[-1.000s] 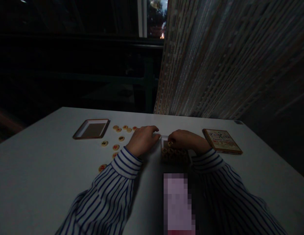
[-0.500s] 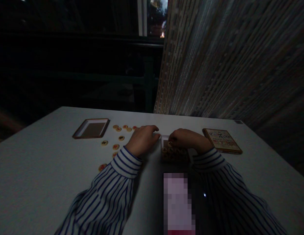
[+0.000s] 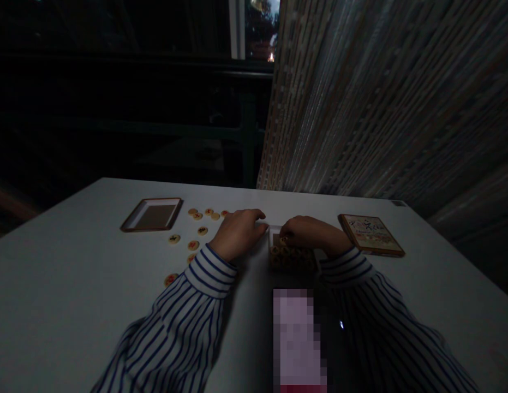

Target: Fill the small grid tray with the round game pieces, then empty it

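Observation:
My right hand point(image 3: 305, 232) reaches over a small open box point(image 3: 273, 232), its fingers pinched together on a round Chinese chess piece point(image 3: 284, 240) inside. Rows of similar pieces point(image 3: 288, 256) fill the near part of this box, dim in the hand's shadow. My left hand point(image 3: 239, 232) rests on the table at the box's left side, holding nothing, thumb and forefinger apart. Left of it, several loose pieces point(image 3: 193, 245) with red or dark characters lie scattered, a few close together farther back. My left forearm may cover others.
A shallow tray-like box half point(image 3: 172, 221) lies open at the back left of the white table point(image 3: 94, 284). A printed lid point(image 3: 372, 237) lies on the right. Nearest me is a dark device with a blurred pink screen point(image 3: 298, 338). A string curtain point(image 3: 315, 120) hangs behind.

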Tool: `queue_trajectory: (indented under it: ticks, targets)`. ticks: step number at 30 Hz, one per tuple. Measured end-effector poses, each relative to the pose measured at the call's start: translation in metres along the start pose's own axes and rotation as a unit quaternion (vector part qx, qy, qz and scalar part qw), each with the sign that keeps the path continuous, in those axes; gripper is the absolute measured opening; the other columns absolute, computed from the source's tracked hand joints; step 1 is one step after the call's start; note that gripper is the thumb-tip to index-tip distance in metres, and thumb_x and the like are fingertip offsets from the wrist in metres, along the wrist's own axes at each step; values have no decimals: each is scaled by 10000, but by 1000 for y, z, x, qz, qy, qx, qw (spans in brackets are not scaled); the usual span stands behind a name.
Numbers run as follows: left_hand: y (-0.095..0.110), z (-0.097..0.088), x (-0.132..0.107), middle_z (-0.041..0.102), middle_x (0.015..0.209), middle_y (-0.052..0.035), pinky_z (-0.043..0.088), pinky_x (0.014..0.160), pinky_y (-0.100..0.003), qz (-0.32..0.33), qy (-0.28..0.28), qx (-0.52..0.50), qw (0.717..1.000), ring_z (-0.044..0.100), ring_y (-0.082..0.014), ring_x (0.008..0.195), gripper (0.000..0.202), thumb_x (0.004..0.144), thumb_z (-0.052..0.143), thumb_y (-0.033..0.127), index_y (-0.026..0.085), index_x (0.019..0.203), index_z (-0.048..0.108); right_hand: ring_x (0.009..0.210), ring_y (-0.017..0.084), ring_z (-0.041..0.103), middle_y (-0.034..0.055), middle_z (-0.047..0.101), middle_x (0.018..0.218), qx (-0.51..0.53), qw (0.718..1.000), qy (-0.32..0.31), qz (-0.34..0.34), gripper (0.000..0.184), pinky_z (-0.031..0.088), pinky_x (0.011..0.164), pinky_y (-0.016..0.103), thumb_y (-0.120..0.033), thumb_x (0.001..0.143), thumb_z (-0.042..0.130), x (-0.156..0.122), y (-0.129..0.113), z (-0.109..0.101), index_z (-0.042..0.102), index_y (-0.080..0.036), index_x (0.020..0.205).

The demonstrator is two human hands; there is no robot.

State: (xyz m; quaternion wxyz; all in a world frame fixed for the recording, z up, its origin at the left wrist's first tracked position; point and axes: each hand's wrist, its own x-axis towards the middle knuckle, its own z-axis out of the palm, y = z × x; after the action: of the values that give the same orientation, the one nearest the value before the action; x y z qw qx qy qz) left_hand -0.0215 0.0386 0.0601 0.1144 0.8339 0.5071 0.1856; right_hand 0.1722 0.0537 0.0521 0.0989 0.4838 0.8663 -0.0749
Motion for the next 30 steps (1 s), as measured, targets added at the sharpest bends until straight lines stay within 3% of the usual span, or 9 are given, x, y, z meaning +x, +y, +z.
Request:
queue_trajectory:
  ticks: [12,30]
  targets:
    - [1,0,-1,650,1056,-81,421,863,-333,9,1,5,1000,578,-230,994,339,821,451,359,174,1059,604,830,197,621,64,682,934,-6,1000,-8,-9,332,418,668,263,-197,710,472,3,3,4,672,-238,972]
    - [1,-1,0,647,1063,-72,425,856,-331,6,-6,14,1000,578,-226,992,341,820,448,372,180,1054,604,792,191,625,74,683,906,-8,1000,-15,-6,327,411,617,249,-196,707,456,1,-1,-1,675,-222,948]
